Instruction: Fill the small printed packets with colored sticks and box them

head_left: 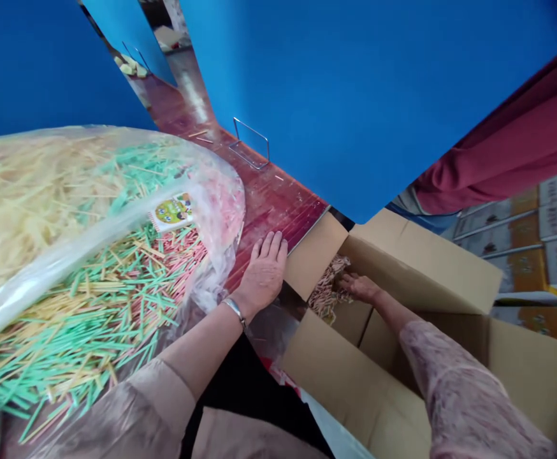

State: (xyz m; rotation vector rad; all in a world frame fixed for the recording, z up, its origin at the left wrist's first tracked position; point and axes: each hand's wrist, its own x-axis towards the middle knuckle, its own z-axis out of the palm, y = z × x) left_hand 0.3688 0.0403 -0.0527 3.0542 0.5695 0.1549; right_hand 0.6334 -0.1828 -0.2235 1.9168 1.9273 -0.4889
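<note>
My left hand (262, 274) lies flat on the reddish wooden table (271, 197), fingers stretched out, near the table's corner. Inside an opened cardboard box (422, 255) on the right, my right hand (359, 287) has its fingers spread at a heap of thin pinkish-tan pieces (327, 290); nothing is clearly held in it. To the left of my left hand, a large pile of green, yellow and pink thin sticks (101, 306) is spread out, partly under clear plastic (68, 255). A small printed packet (172, 211) rests on the pile.
A large blue panel (355, 83) with a wire handle (250, 143) stands across the table. Another blue panel (44, 64) is at the upper left. Printed cartons (522, 242) are stacked at the right, beside dark red cloth (512, 146).
</note>
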